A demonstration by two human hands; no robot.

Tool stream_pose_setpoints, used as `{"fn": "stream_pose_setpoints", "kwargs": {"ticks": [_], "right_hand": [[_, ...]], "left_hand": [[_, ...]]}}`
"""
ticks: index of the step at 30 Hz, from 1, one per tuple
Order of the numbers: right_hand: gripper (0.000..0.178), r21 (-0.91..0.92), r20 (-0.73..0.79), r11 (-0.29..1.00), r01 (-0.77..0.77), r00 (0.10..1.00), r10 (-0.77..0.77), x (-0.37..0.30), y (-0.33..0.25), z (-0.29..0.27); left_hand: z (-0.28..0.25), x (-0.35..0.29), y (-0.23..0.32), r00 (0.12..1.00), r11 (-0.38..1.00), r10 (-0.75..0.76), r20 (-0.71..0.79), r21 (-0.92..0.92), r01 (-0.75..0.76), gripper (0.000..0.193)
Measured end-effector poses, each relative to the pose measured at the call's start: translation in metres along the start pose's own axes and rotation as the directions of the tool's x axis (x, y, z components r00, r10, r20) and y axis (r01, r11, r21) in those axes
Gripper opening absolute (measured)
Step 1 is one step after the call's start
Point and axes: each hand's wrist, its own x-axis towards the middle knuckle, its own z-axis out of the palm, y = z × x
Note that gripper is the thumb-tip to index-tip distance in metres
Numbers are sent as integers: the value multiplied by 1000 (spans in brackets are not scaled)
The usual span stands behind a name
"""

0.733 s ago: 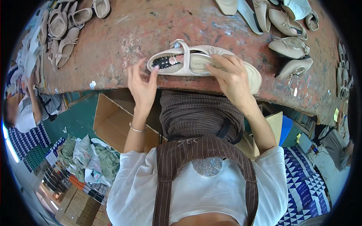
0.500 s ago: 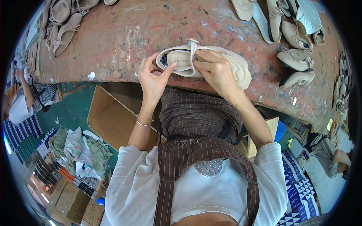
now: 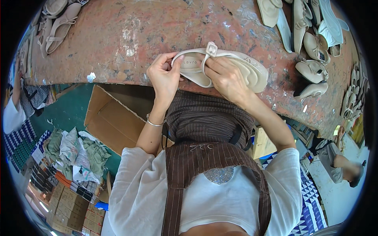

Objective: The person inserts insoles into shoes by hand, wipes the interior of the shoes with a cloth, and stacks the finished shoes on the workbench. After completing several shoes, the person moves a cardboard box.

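A beige shoe lies on its sole near the table's front edge, heel to the left. Its strap carries a covered buckle that stands up at the far side. My left hand pinches the heel rim, thumb inside and fingers outside. Within the shoe, a printed beige insole shows between my hands. My right hand reaches in past the strap with bent fingers; their tips are hidden. Beside that hand, at the toe end, are layered beige insole-shaped pieces, partly covered by the hand.
More beige shoes lie at the far left of the worn red table. Several shoes and loose insoles are at the right. An open cardboard box stands below the table edge. Another person is at the right.
The shoe and both hands have shifted slightly right. The dark patch at the heel no longer shows; my left thumb now lies over the insole's heel end. The buckle has turned more into view.
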Motion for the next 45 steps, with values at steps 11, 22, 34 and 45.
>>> {"fn": "stream_pose_setpoints", "kwargs": {"ticks": [11, 22, 34, 45], "right_hand": [[53, -156, 179, 982, -106, 975, 134, -10, -18, -28], [48, -27, -510, 775, -631, 676, 532, 6, 46, -69], [48, -203, -276, 879, -431, 887, 371, -52, -21, -13], [45, -190, -299, 871, -453, 872, 388, -22, 12, -16]], "left_hand": [[-2, 6, 2, 981, 957, 192, 19, 218, -191, 3], [36, -82, 16, 897, 594, 274, 346, 673, -441, 20], [75, -107, -20, 551, 262, 377, 745, 485, -834, 51], [83, -104, -20, 557, 278, 465, 688, 483, -830, 47]]}}
